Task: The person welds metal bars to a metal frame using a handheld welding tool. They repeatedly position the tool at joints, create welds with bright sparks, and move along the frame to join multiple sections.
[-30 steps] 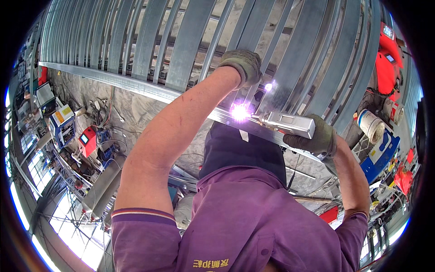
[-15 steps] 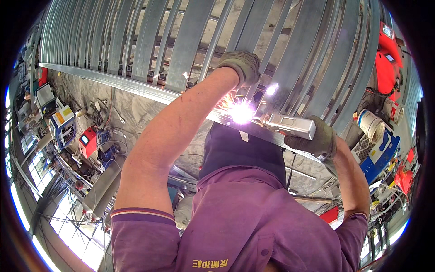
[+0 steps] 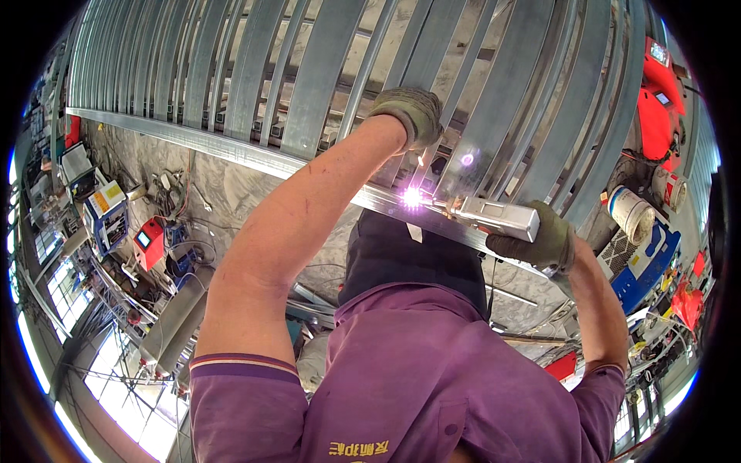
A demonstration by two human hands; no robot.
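Observation:
My right hand [image 3: 540, 238], in a dark work glove, is closed around a boxy silver welding torch [image 3: 498, 216]. Its tip points left at a bright pinkish weld spot [image 3: 412, 197] on the long metal rail [image 3: 255, 157]. The spot lies close to where a slat meets the rail. Farther up, my gloved left hand [image 3: 413, 117] is closed over a flat metal slat [image 3: 421, 46], fingers curled toward its right edge. Its fingertips are partly hidden. Many grey slats [image 3: 509, 85] run away from the rail in a row.
At the left stand a blue machine [image 3: 108, 216] and a red box with a screen [image 3: 149, 241] among cables. Red machines [image 3: 660, 116], a white bucket [image 3: 631, 214] and a blue unit [image 3: 652, 266] are at the right. The rail crosses just in front of my body.
The weld glare has shrunk and the spray of sparks has died down to a small bright point. Both hands and the torch stay almost in the same place.

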